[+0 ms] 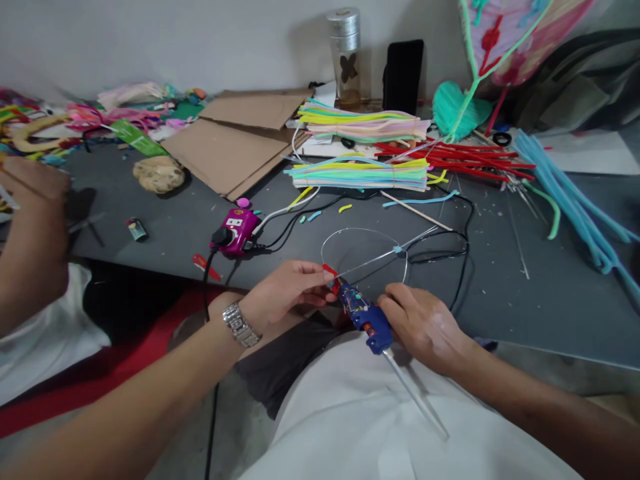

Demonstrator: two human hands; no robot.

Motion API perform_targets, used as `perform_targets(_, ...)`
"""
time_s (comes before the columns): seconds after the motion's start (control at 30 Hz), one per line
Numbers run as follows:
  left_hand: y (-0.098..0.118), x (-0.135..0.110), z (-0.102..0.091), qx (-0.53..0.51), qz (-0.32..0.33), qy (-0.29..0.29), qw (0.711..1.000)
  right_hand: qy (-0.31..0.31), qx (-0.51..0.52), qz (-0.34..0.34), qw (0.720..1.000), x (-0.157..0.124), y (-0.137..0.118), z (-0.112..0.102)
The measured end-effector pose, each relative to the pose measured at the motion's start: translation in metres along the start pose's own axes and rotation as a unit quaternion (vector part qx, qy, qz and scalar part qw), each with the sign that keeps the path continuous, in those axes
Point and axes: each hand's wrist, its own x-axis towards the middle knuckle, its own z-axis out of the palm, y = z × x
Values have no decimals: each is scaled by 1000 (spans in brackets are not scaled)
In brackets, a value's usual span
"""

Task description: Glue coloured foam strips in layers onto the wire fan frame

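My R hand (423, 327) wrapped on blue glue gun (361, 313), long axis approx 5-to-11 o'clock, nozzle (341, 283) at 11. L hand (287, 290) pinches red piece (330, 275) just by nozzle, approx 10 o'clock from R hand; L nearer. Contact: can't tell.

No lettering or number can be read. The green packet (134, 139) on the bench (500, 300) bears pale print, too blurred to make out. The purple socket block (243, 227) has a small orange mark near its top and pale patches on its face, none legible. A dark, butterfly-like sign shows on the clear bottle (345, 83) by the wall (200, 40). Markings on the small lighter (136, 229) are too small to read.
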Motion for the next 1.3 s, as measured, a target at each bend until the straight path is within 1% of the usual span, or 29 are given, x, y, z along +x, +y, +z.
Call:
perform_targets(0.13,-2,2,-2,-7,-4,-11,1000,-7,-10,4,1000,1,-1,0)
perform_targets(0.43,1,0,2,-11,-7,-3,1000,-11,-18,18,1000,-1,-2,1)
perform_targets(0.7,1,0,2,-18,-1,0,1000,-3,-10,14,1000,0,0,2)
perform_targets(0.97,0,-1,3,-32,0,-8,999,-8,-21,4,1000,0,0,3)
perform_targets(1.3,-1,-1,4,-39,1,-19,999,-6,-12,13,1000,-1,-1,2)
